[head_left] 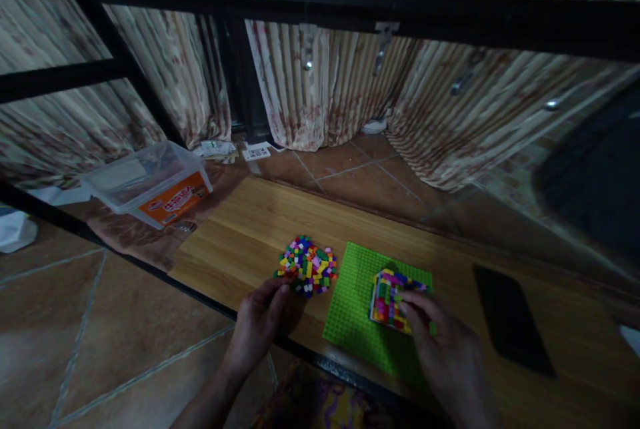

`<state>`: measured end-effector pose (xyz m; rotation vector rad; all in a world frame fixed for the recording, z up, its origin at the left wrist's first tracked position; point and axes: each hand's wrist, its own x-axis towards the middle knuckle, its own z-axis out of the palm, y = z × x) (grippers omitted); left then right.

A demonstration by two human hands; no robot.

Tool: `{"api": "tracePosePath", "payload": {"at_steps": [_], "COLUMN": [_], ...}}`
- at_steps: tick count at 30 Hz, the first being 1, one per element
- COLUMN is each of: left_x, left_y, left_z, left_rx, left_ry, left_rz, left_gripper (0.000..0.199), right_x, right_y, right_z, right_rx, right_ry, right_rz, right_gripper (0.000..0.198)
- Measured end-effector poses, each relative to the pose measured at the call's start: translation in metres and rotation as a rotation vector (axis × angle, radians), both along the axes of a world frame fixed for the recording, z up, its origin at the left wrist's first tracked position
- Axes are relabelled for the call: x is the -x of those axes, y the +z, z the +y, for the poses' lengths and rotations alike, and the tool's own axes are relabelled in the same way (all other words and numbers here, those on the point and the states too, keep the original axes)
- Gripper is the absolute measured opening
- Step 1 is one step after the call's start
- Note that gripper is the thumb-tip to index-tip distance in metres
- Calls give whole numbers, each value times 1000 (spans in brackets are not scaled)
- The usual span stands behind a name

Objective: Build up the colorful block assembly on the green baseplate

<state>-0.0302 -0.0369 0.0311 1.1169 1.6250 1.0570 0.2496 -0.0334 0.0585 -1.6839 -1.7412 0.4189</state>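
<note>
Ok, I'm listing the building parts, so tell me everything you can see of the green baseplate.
The green baseplate looks like plastic: a thin, bright-green, finely studded sheet. It lies flat on the wooden tabletop, right of the loose brick pile. A multicoloured brick build sits on its right half; whether it is pressed on can't be told. The right hand hides its near right corner.

Striped, pleated curtains [295, 95] hang behind a black metal frame [320, 7], with loose papers [257, 152] lying near their hems and brown floor tiles [45, 329] below. A clear plastic bin [194, 161] with an orange label [175, 201] stands just beyond the left end of the wooden tabletop [225, 235], while a flat black slab [513, 319] rests towards its right end.
</note>
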Motion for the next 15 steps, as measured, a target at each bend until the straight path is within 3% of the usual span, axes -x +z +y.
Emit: {"api": "tracePosePath", "payload": {"at_steps": [4,10,15], "left_x": [-2,-5,-4], "left_y": [6,13,13], "left_z": [2,4,4], "left_rx": [-4,0,20], "left_ry": [28,53,39], "left_rz": [40,122,163], "left_gripper": [42,47,49], "right_x": [-20,-12,-11], "right_y": [-1,1,-2], "right_z": [10,30,38], "right_rx": [-58,-134,-121], "right_ry": [-48,-10,-46], "right_rz": [-25,-57,58], "right_gripper": [26,22,19]}}
